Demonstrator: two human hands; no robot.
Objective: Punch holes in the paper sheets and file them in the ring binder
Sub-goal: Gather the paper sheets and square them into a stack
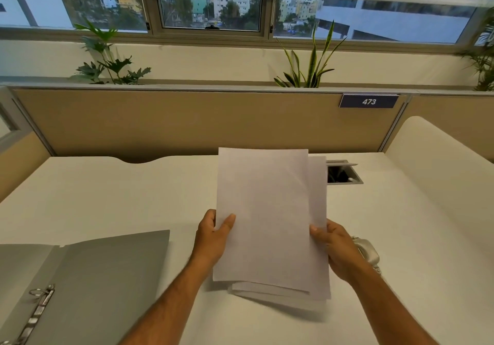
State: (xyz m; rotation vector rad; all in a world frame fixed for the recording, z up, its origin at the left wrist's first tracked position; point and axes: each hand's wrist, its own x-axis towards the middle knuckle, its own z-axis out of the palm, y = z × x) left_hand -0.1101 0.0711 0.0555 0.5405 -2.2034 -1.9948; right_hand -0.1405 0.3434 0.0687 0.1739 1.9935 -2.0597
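- Both hands grip a loose stack of plain white paper sheets (270, 219), holding it up above the white desk top (107, 197), its upper end tipped away from the person.
- Left hand (212, 237) pinches the stack's left edge, thumb lying across the front sheet and the other fingers hidden behind the paper.
- Right hand (335, 248) clasps the right edge, thumb tip on the front of the stack, the remaining fingers curled round the back.
- Sheets in the stack are not squared up: one pokes out at the upper right, and several lower edges fan out beneath the front sheet (how many sheets there are cannot be told).
- Open grey ring binder (88, 286) lies flat on the desk at the lower left, well apart from the paper, with its metal ring mechanism (37, 310) showing and no sheet on the rings.
- Just behind the right wrist, a silvery-white metal object (370, 253) sits on the desk, mostly hidden by the hand, so what it is cannot be told for sure.
- Farther back, a rectangular cable opening with a raised grey flap (343, 173) is set into the desk, partly covered by the paper.
- Beige fabric partition (187, 122) runs along the desk's far edge and carries a dark blue plate reading 473 (369, 101).
- Green potted plants (109, 61) stand behind the partition, below a row of windows.
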